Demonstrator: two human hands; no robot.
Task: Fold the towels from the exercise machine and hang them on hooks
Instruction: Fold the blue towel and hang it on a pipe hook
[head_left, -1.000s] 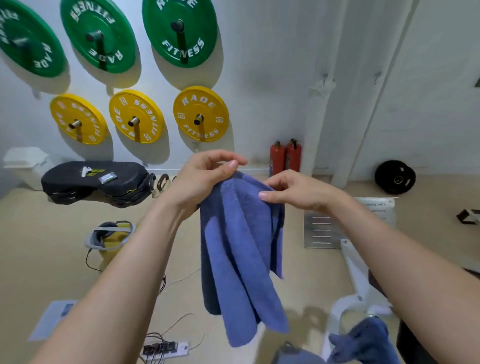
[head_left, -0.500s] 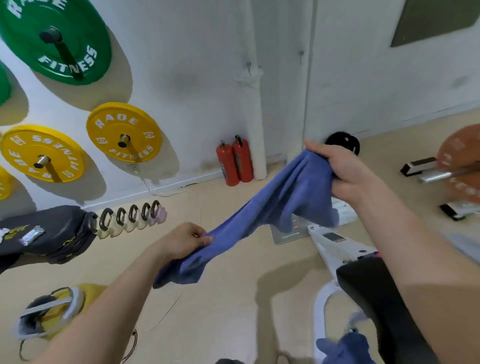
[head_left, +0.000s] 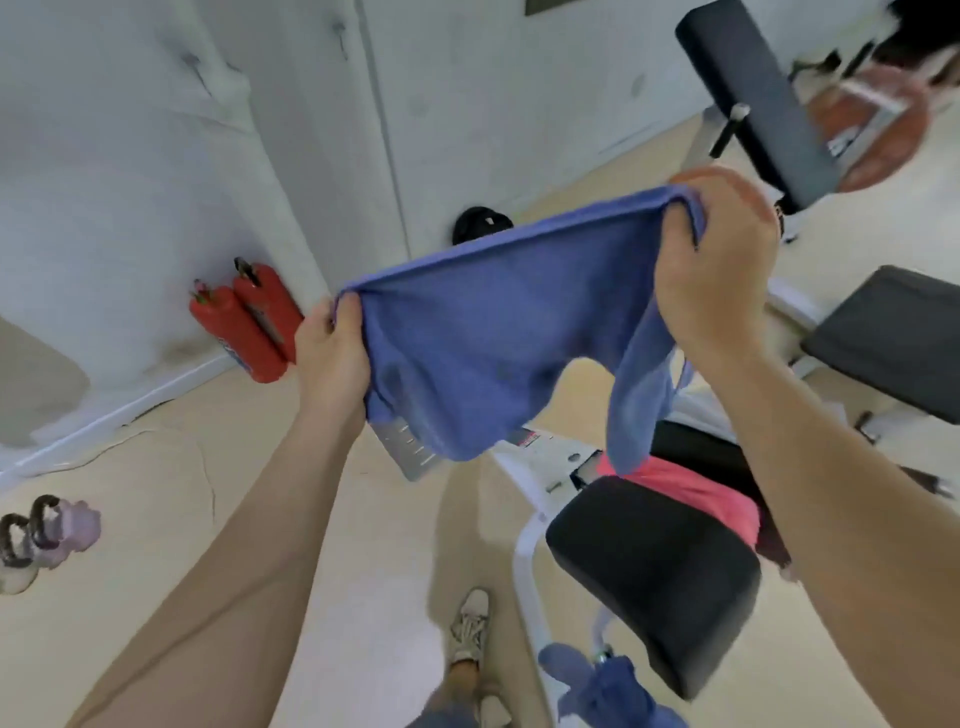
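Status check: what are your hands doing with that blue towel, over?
Left hand pinches one end, right hand grips the other. Blue towel stretched between, midair. Nothing blocking.

You have bright, even room light, seemingly from above, with no glare on the white wall (head_left: 130, 182). A soft, pale shadow falls on the beige floor (head_left: 156, 545) beneath you. Motion blur smears the orange weight plate (head_left: 878, 124) at the upper right, while the blue towel (head_left: 467, 322) is only slightly soft. Your wide lens bends the wall lines and tilts the 2 fire extinguishers (head_left: 244, 322). The kettlebells (head_left: 47, 530) at the left edge look fuzzy.
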